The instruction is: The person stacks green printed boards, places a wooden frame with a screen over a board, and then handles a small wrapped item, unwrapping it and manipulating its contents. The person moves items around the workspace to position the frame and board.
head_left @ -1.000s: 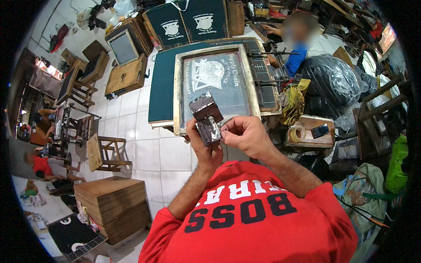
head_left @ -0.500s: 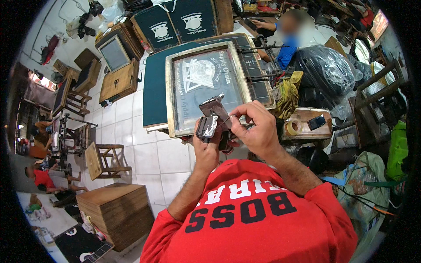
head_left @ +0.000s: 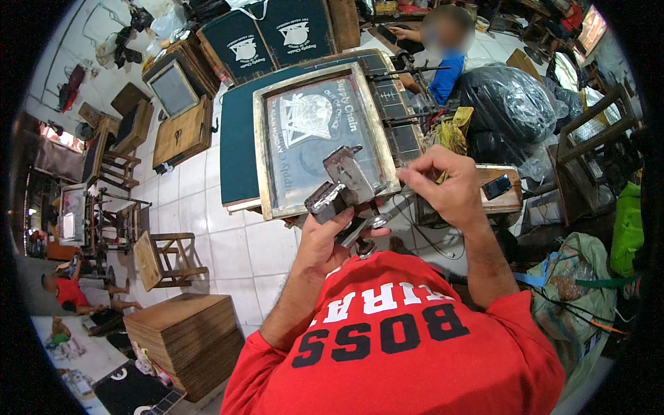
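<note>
My left hand (head_left: 321, 238) is closed round a worn metal clamp (head_left: 346, 174) with flat grey plates, a dark block with whitish smears and a round screw knob (head_left: 379, 220). The clamp is held up in front of my chest, over the near edge of a framed printing screen (head_left: 259, 138). To its right, my right hand (head_left: 449, 185) is raised apart from the clamp, thumb and forefinger pinched together. Whatever lies between those fingertips, if anything, is too small to make out. Behind the clamp, the screen's mesh carries white lettering and a drawing.
Dark green printed panels (head_left: 238, 52) lean behind the screen. A wooden tray (head_left: 508, 197) with a phone (head_left: 496, 187) stands at right, near a big black plastic bundle (head_left: 508, 100). Stacked boards (head_left: 183, 346) and a stool (head_left: 155, 259) are at left. A person in blue (head_left: 448, 76) sits beyond.
My right hand has moved off the clamp to the right, still pinched. The clamp has turned in my left hand, and its knob now shows. The view has shifted slightly.
</note>
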Motion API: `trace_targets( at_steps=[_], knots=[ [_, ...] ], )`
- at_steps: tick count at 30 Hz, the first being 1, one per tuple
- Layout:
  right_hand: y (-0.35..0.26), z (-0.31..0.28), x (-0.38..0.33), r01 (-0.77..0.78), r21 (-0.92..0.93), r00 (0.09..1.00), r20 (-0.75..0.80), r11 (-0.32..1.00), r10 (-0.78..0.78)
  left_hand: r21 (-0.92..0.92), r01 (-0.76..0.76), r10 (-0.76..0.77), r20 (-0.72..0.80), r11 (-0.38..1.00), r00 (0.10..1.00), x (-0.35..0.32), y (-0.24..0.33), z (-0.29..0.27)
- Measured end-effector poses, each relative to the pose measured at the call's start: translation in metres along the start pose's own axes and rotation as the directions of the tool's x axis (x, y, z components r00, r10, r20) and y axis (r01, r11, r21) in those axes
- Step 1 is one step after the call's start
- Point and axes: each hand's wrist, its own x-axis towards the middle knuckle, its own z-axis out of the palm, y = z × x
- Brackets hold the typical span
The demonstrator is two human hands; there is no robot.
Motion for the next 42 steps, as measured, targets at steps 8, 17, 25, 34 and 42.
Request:
trace_targets(
  at_steps=[8, 17, 25, 34, 42],
  knots=[
    [-0.023, 0.000, -0.009, 0.311, -0.056, 0.947, 0.107, 0.949, -0.304, 0.038, 0.035, -0.035, -0.004, 0.999, 0.999, 0.001, 0.007, -0.001],
    [-0.027, 0.036, 0.001, 0.278, -0.062, 0.959, 0.075, 0.958, -0.274, 0.142, -0.135, 0.125, 0.080, 0.981, 0.989, -0.004, -0.014, -0.008],
    [-0.028, 0.032, 0.007, 0.125, 0.063, 0.978, 0.160, 0.990, -0.133, 0.305, -0.104, 0.109, 0.001, 0.947, 0.994, -0.006, -0.014, -0.009],
    [-0.034, 0.024, 0.003, 0.053, -0.026, 0.984, 0.172, 0.998, -0.048, 0.343, -0.147, 0.129, 0.073, 0.928, 0.989, -0.009, -0.009, 0.000],
    [-0.026, 0.034, -0.004, -0.031, 0.128, 0.984, 0.177, 0.991, 0.008, 0.450, -0.162, 0.165, 0.032, 0.878, 0.986, -0.009, -0.022, -0.005]
  ],
)
